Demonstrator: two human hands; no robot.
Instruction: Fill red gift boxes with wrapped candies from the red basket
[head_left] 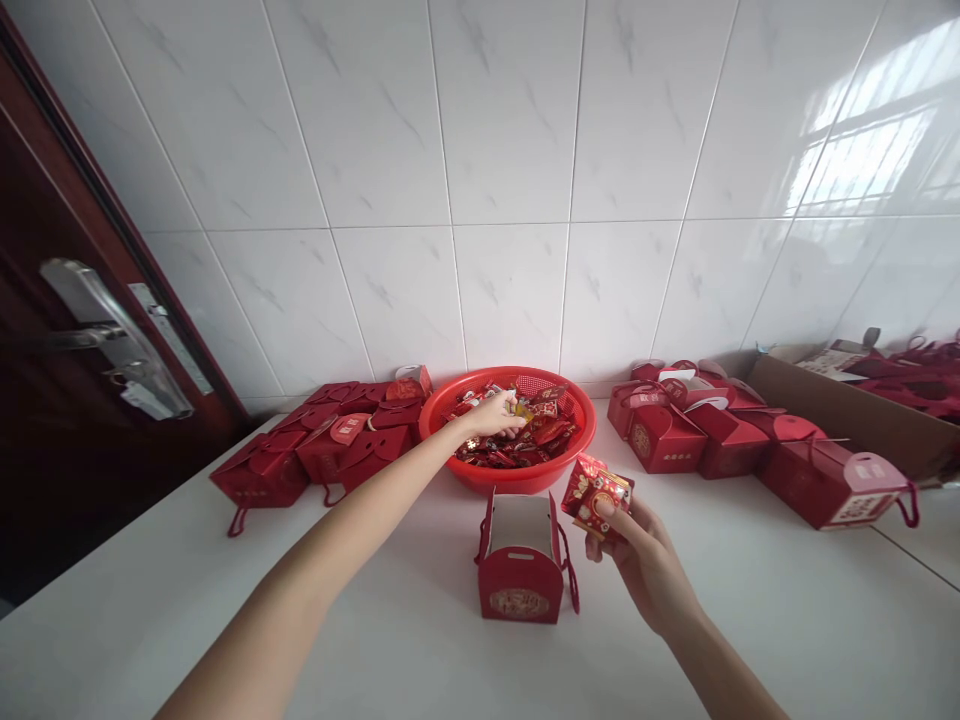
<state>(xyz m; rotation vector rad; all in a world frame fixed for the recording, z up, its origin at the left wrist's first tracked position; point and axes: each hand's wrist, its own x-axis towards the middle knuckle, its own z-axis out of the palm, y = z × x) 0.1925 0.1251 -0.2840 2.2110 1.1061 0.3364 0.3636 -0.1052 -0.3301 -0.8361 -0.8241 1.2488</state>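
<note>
My left hand [496, 414] reaches into a round red plastic basket [510, 480] full of wrapped sweets [551, 432]. Its fingers are pinched on a small yellow-gold wrapped sweet [523, 410]. On the right, my right hand [637, 545] is closed around several red and gold packets [598, 497], thumb on top, just right of an open box. That red gift box [520, 590] stands upright in front of the basket, with its top open, a pale inside and a dark red cord at each side. Neither hand touches the box.
Closed red gift boxes [262, 468] are grouped left of the basket, and more red boxes [667, 440] stand to its right. A brown carton [847, 405] with dark red items is at the far right. A tiled wall [510, 290] rises behind; a door [90, 420] is at left.
</note>
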